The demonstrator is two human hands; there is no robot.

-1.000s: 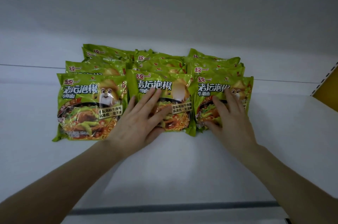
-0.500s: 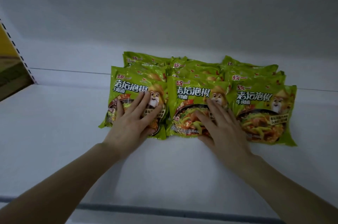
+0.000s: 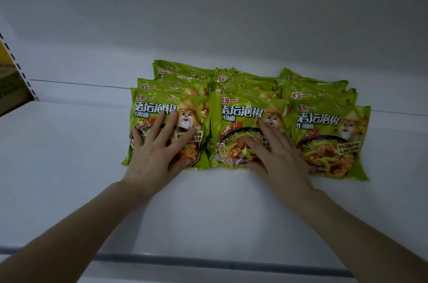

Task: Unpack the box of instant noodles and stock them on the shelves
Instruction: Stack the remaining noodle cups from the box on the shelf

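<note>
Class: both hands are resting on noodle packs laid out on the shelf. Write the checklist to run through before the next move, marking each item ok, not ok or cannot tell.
1. The left hand lies flat on the left front pack: ok.
2. The right hand lies flat on the middle front pack: ok.
3. All three front packs, including the right front pack, lie label up: ok.
4. Neighbouring front packs meet with no gap: ok.
5. The back rows are stacked evenly: cannot tell, mostly hidden.
6. The box is emptied: cannot tell, not in view.
</note>
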